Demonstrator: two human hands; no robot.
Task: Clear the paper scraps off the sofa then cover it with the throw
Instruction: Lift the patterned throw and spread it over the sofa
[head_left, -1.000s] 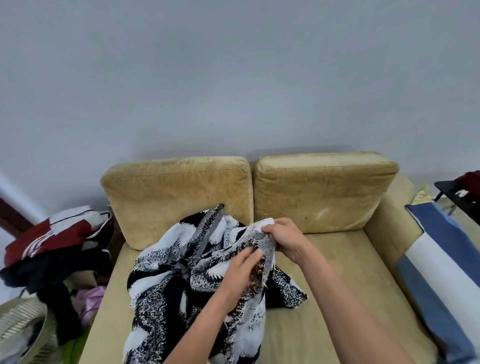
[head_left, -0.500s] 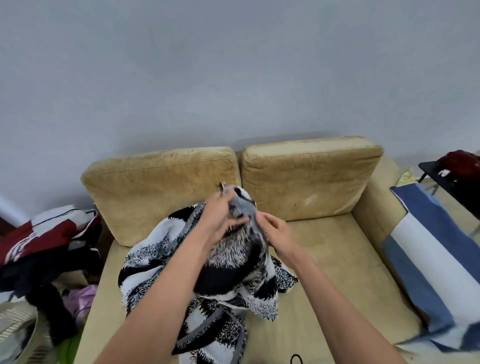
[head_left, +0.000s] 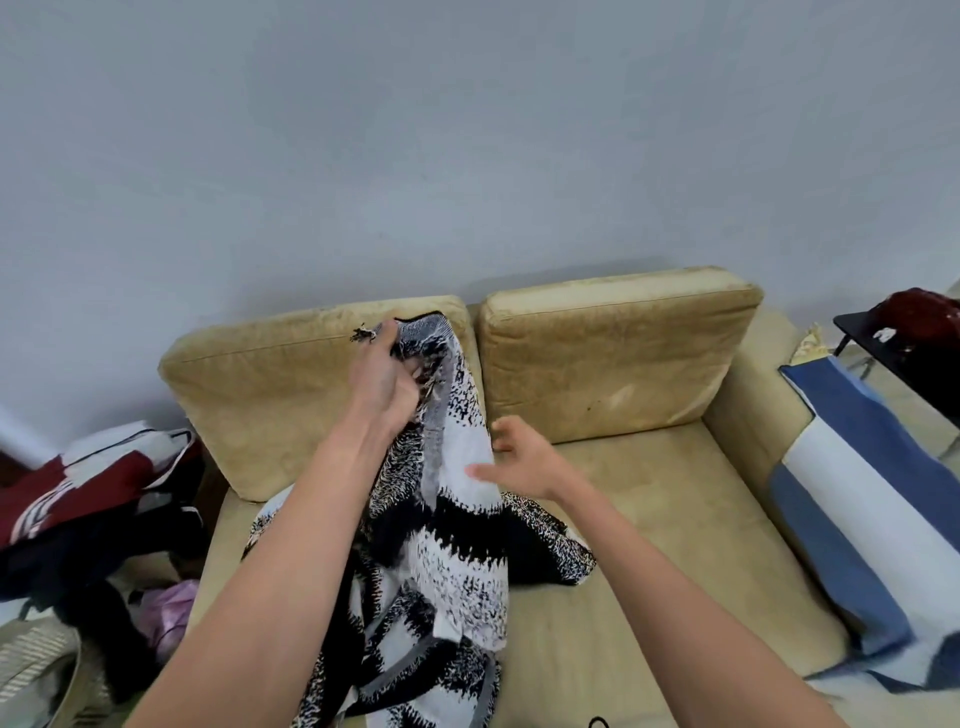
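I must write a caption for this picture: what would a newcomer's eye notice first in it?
The black-and-white throw stands out first, bunched on the left seat of the mustard sofa, its top end gripped by the left hand in front of the back cushion. The right hand is open beside it. A blue-and-white striped cloth drapes the right armrest.
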